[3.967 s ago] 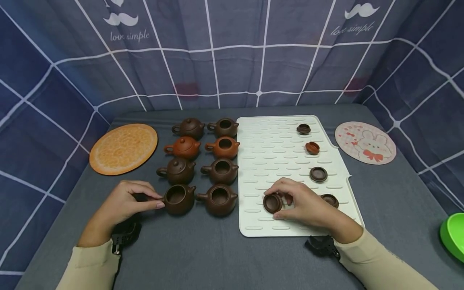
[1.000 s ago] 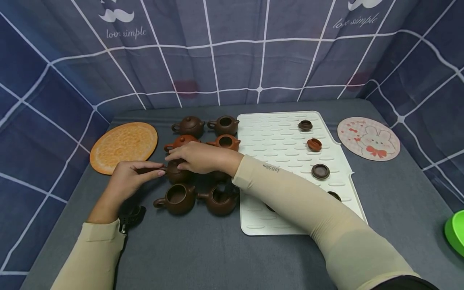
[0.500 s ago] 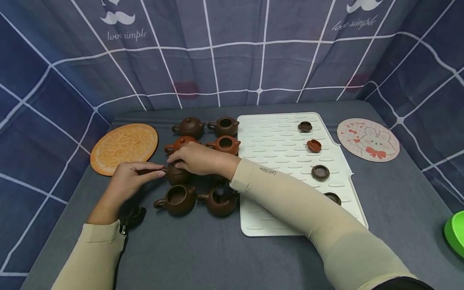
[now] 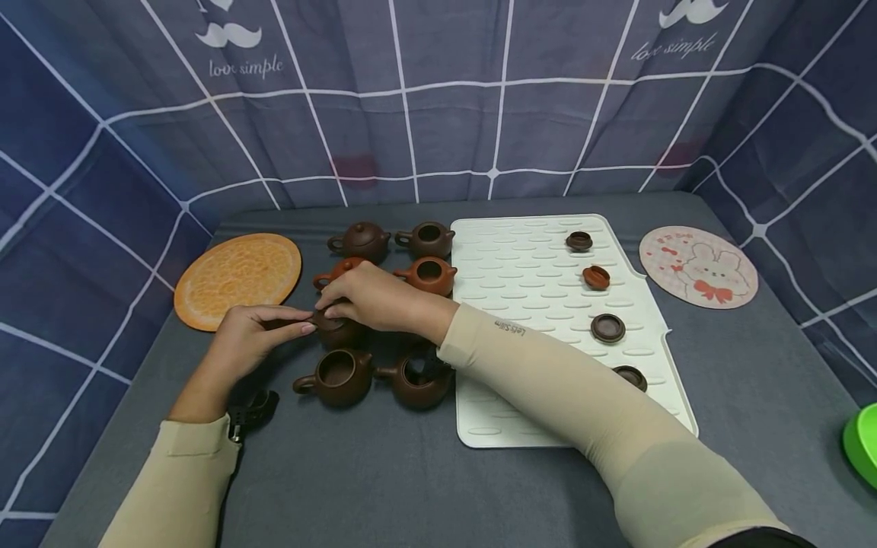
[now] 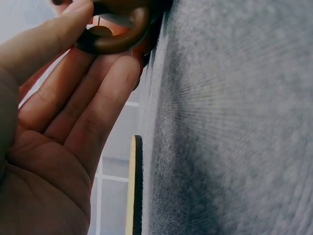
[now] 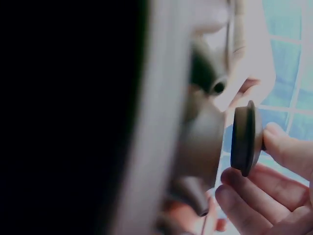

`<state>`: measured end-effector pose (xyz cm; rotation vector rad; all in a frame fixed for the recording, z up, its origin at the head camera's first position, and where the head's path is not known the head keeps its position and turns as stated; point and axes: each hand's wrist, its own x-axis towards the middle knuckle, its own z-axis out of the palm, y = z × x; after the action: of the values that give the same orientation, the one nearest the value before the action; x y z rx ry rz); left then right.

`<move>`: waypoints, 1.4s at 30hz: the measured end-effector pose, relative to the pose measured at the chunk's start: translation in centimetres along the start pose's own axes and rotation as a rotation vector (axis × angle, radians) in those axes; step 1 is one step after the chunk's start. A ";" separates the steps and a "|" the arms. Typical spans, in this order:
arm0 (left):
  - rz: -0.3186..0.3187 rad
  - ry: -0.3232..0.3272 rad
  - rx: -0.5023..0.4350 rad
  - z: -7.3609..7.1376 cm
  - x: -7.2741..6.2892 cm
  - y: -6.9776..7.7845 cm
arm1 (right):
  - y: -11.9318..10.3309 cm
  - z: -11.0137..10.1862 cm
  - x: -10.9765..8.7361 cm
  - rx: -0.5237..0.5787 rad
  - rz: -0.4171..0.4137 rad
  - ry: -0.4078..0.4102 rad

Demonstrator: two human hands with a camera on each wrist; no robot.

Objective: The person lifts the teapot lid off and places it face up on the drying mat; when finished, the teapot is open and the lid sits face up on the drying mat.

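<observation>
In the head view my left hand pinches the handle of a dark brown teapot in the left column, one row behind the front. The curved handle shows between thumb and fingers in the left wrist view. My right hand reaches across over the same pot. It pinches a brown teapot lid by its knob in the right wrist view, the lid standing apart from the pot's rim. Just in front sits a lidless brown teapot, with another lidless teapot beside it.
Behind are a reddish teapot without lid, and a lidded dark teapot. A white mat carries several lids, including a reddish lid. An orange round mat, a rabbit mat and a green bowl lie around.
Four seconds ago my left hand held the front teapot's handle and my right hand was at a lid on the mat. Both have moved to the teapot behind; its lid has come off.
</observation>
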<state>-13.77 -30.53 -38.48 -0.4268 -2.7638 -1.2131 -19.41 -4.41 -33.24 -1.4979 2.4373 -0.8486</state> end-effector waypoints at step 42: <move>-0.023 0.014 0.015 0.2 0.0 -0.4 | 6.1 -8.1 -15.1 0.843 0.211 0.202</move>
<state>-13.90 -30.67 -38.90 -0.3852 -2.7717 -1.1946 -20.06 13.71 -32.21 -0.8511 1.8702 -1.7347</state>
